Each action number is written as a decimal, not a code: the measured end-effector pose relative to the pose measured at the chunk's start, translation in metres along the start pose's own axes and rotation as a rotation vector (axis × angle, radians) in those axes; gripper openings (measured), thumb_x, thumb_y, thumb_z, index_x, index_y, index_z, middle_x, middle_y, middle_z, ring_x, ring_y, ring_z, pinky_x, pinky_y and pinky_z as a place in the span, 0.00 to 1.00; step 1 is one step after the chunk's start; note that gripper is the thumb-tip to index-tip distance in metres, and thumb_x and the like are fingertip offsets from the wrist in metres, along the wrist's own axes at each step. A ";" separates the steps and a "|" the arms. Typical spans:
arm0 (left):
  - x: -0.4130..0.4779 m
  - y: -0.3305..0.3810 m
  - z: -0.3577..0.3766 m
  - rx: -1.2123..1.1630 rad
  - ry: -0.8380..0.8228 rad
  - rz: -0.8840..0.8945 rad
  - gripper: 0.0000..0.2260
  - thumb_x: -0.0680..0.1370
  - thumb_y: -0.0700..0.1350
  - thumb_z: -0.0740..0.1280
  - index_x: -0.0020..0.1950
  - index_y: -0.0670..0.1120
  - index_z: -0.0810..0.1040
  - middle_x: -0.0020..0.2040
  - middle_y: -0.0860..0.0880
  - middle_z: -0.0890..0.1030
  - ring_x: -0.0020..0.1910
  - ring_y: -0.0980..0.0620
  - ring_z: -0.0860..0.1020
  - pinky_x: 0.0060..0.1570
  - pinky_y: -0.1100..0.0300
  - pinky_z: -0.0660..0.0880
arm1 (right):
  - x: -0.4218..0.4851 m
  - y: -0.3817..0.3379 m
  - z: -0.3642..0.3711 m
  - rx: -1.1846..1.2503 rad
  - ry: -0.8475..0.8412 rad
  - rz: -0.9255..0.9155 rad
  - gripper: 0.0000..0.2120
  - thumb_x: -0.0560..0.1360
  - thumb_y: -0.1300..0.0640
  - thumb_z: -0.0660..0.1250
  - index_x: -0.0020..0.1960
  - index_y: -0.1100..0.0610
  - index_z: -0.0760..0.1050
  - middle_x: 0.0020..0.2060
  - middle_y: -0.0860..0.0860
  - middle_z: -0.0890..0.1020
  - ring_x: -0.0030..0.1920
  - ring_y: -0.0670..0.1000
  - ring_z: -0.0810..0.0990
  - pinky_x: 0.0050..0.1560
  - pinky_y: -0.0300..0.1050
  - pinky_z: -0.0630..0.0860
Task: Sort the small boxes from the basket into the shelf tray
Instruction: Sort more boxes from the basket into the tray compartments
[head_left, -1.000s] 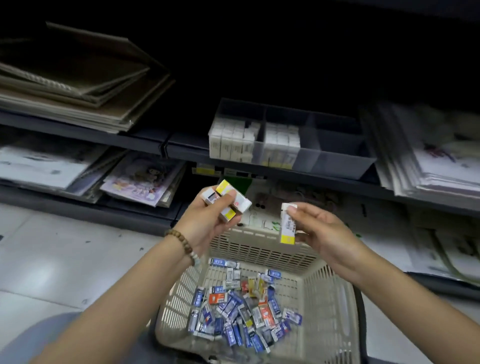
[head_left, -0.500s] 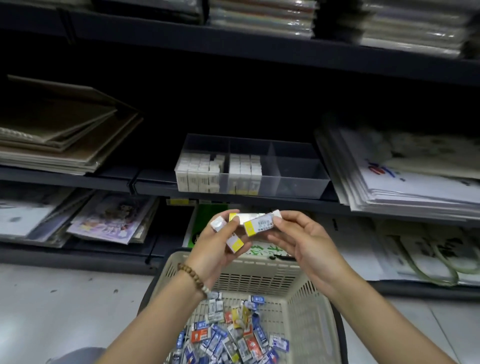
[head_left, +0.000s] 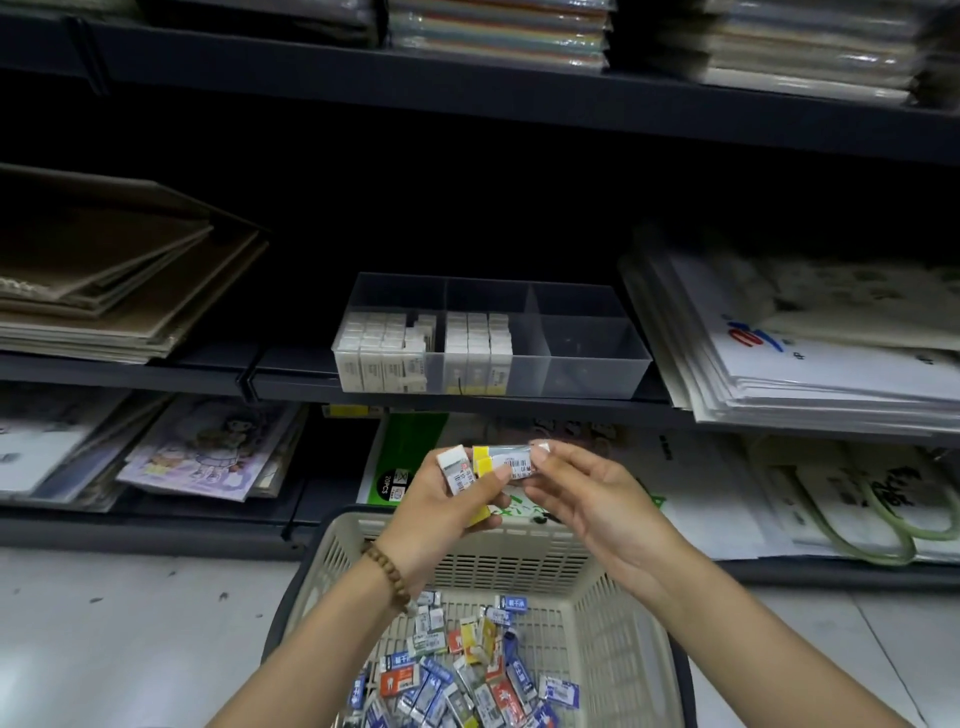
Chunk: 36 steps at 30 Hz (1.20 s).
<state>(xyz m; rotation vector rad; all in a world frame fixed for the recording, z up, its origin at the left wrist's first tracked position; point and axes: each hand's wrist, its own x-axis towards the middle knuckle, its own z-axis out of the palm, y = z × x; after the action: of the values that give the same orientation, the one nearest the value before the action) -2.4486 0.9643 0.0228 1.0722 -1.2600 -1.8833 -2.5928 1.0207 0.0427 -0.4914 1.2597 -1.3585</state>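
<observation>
The left hand (head_left: 441, 506) grips two small boxes (head_left: 458, 470) above the basket (head_left: 519, 564). The right hand (head_left: 597, 506) pinches the right end of a third box (head_left: 511, 460). The long axis of this box lies horizontal, with the yellow end toward the left hand.

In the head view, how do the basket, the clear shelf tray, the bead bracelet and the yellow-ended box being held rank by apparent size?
1. basket, partly because it is nearest the camera
2. clear shelf tray
3. yellow-ended box and bead bracelet look about alike; I would not rank them
</observation>
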 end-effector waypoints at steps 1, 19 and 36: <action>0.001 0.000 -0.002 -0.044 0.003 -0.032 0.15 0.74 0.45 0.68 0.58 0.41 0.71 0.44 0.47 0.81 0.36 0.57 0.81 0.34 0.65 0.77 | 0.001 -0.002 -0.001 -0.018 0.007 -0.015 0.14 0.68 0.58 0.71 0.53 0.60 0.79 0.38 0.53 0.85 0.38 0.46 0.83 0.39 0.33 0.78; -0.006 0.006 -0.019 0.168 -0.255 -0.082 0.16 0.76 0.51 0.62 0.59 0.43 0.76 0.53 0.43 0.82 0.51 0.47 0.82 0.51 0.59 0.79 | -0.002 -0.015 -0.002 -0.466 -0.176 -0.140 0.12 0.67 0.59 0.74 0.50 0.56 0.81 0.42 0.52 0.86 0.42 0.48 0.84 0.42 0.35 0.78; 0.003 0.021 -0.023 0.305 -0.136 0.165 0.19 0.67 0.38 0.76 0.55 0.45 0.76 0.47 0.49 0.82 0.40 0.56 0.82 0.37 0.68 0.76 | 0.004 -0.019 -0.003 -0.325 -0.236 -0.059 0.21 0.66 0.57 0.72 0.58 0.56 0.78 0.51 0.54 0.84 0.51 0.52 0.83 0.49 0.37 0.80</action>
<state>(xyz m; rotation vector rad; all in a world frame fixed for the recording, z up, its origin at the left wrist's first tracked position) -2.4284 0.9447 0.0369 0.9669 -1.7018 -1.6994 -2.6048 1.0142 0.0566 -0.8943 1.2805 -1.1088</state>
